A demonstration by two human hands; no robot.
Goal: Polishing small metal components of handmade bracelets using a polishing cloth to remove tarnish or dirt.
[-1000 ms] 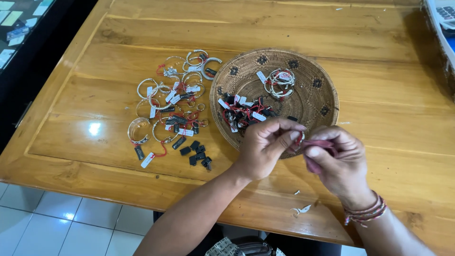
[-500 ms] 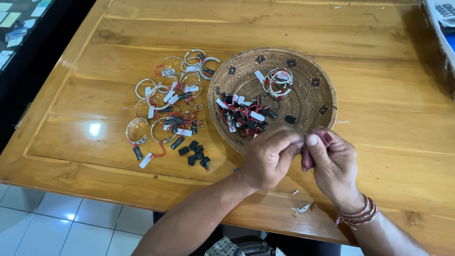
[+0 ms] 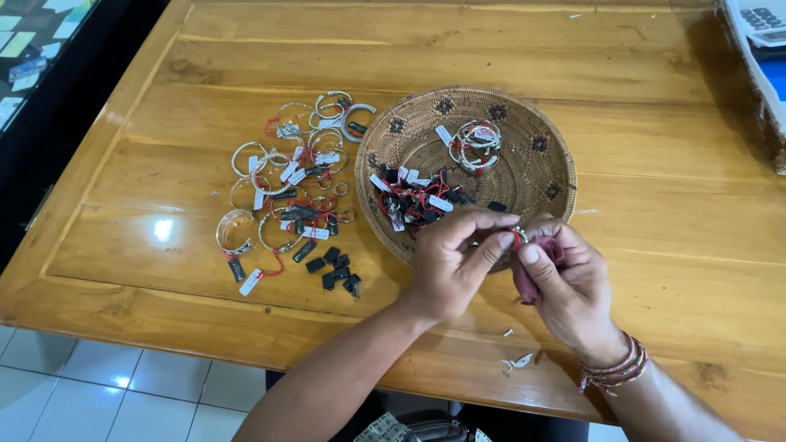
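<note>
My left hand [image 3: 453, 260] and my right hand [image 3: 565, 282] meet over the near rim of a round woven basket [image 3: 540, 160]. Between the fingertips of both hands is a small silver ring [image 3: 519, 235] with a red thread. A dark red cloth [image 3: 526, 280] is bunched in my right hand's palm. Inside the basket lie a heap of small tagged rings with red threads [image 3: 413, 200] and a bundle of silver bangles [image 3: 475, 139].
Left of the basket, several silver bangles with white tags [image 3: 282, 176] and small black tags [image 3: 337, 270] are spread on the wooden table [image 3: 655, 205]. Small scraps [image 3: 516, 360] lie near the front edge. A calculator [image 3: 765, 20] sits at the far right corner.
Both hands have shifted slightly left and closer together; the ring now sits pinched between the fingertips, with the red cloth tucked further into my right palm.
</note>
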